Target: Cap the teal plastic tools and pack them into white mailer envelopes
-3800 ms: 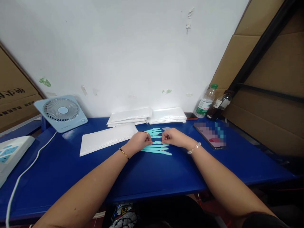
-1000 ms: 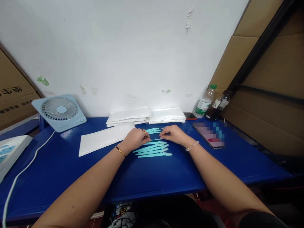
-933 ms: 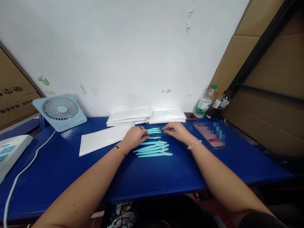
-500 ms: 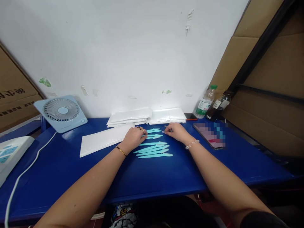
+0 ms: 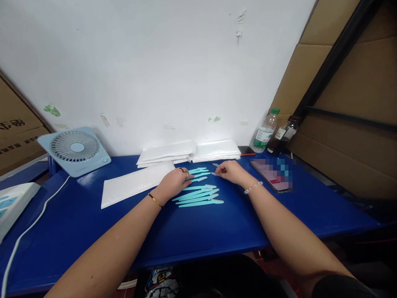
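Several turquoise eyebrow razors [image 5: 200, 203] lie fanned side by side on the blue table, their blade ends to the right. My left hand [image 5: 176, 182] is closed over the handle ends of the upper razors [image 5: 200, 179], with thumb and fingers pinching one; the exact grip is partly hidden. To the right, my right hand [image 5: 230, 171] pinches a small translucent plastic piece [image 5: 214, 174], which looks like a blade cap. A second clear piece [image 5: 215, 165] shows just beyond its fingertips.
White packets [image 5: 133, 186] lie left of the razors, with stacked white packets [image 5: 217, 150] along the wall. A blue fan [image 5: 76, 149] and its white cable [image 5: 37, 221] are at left. A phone [image 5: 269, 176], a dark phone [image 5: 247, 150], a water bottle [image 5: 263, 134] and a dark drink bottle [image 5: 282, 136] stand right.
The upper razors by my left fingers have shifted slightly left, away from the clear piece at my right hand. The view has also shifted a little.
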A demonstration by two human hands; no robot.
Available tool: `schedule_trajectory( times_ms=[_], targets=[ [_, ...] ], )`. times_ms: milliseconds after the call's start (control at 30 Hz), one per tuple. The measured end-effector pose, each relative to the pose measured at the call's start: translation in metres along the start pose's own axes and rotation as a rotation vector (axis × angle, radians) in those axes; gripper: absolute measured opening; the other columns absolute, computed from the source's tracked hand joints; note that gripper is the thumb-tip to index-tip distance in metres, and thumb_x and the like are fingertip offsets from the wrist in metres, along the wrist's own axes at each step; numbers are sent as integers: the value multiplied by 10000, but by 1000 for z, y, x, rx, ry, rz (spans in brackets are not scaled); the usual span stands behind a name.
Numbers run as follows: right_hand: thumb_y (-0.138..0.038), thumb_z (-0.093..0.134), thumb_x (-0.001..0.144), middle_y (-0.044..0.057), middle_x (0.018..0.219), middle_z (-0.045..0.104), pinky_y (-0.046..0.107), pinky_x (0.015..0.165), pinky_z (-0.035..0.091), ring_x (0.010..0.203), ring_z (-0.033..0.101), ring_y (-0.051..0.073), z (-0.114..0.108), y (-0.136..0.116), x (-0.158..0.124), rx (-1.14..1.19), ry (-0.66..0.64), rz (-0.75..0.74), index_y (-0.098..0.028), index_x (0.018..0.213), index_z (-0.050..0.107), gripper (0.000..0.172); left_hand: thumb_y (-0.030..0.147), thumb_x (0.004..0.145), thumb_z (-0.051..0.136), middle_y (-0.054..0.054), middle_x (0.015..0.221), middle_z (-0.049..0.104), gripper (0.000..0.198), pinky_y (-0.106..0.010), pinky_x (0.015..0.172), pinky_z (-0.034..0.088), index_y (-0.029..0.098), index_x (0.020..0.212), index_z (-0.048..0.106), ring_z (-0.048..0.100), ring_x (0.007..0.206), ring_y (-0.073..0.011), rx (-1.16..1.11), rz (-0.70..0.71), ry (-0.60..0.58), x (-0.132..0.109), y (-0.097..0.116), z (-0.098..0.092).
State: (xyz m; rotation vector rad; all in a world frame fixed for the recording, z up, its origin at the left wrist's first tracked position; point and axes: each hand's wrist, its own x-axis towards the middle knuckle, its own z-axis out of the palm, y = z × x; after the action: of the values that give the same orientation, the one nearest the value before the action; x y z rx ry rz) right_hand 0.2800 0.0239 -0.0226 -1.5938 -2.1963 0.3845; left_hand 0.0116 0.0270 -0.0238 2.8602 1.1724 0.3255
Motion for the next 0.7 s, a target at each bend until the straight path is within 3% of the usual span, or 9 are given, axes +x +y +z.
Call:
schedule_trajectory(
  times_ms=[533, 700],
  targets=[
    [-138, 662, 731, 13, 784, 734, 246, 674, 505, 706, 664, 152, 10, -13, 0, 195, -48, -151, -198, 826, 750, 143, 316, 902, 512, -28, 1022, 634, 266, -235, 773, 470, 257, 1098, 682, 611, 847, -137, -180, 85, -48, 4, -2, 5],
    [-147, 609, 758, 40, 812, 730, 260, 691, 486, 739, 654, 166, -12, 18, 0, 94, 310, 63, -173, 834, 733, 148, 356, 910, 482, -64, 1071, 618, 328, -273, 832, 472, 202, 1158, 632, 583, 958, -177, -155, -1, 99, 0, -6, 0]
  ],
)
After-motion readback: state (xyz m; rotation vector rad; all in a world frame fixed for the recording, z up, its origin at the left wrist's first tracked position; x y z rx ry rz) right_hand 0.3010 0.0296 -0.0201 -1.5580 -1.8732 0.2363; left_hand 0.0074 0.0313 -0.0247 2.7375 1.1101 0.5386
